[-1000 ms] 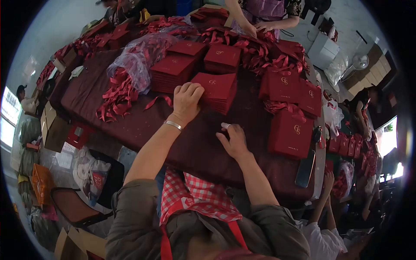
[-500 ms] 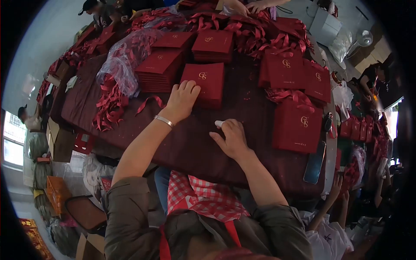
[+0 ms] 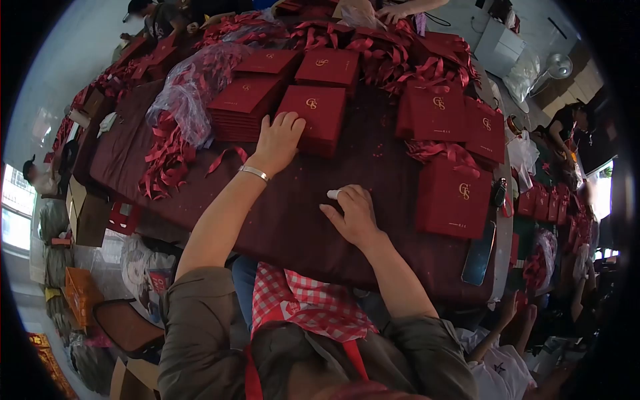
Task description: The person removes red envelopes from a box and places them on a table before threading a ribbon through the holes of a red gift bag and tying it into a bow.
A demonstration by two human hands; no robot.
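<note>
A stack of dark red gift bags with gold lettering [image 3: 320, 110] lies in front of me. My left hand [image 3: 279, 141], with a metal bracelet at the wrist, touches its near left corner, fingers stretched out and not closed round it. My right hand [image 3: 355, 215] rests low over the cloth nearer to me, thumb apart and fingers loosely bent, holding nothing. A white cover [image 3: 333, 194] sits on one of its fingertips. Left of my left hand is a taller stack of red bags [image 3: 240, 110]; behind stands another stack [image 3: 327, 67].
More red bags [image 3: 455, 193] with ribbon handles stand at the right, beside a phone [image 3: 479, 253] at the table edge. Red ribbons [image 3: 167, 160] and clear plastic wrap [image 3: 190, 97] lie at the left. Another person's hands [image 3: 393, 12] are at the far side.
The bag stack under my left hand has slid away from me, closer to the stack behind. My right hand has barely moved. The view has shifted slightly.
</note>
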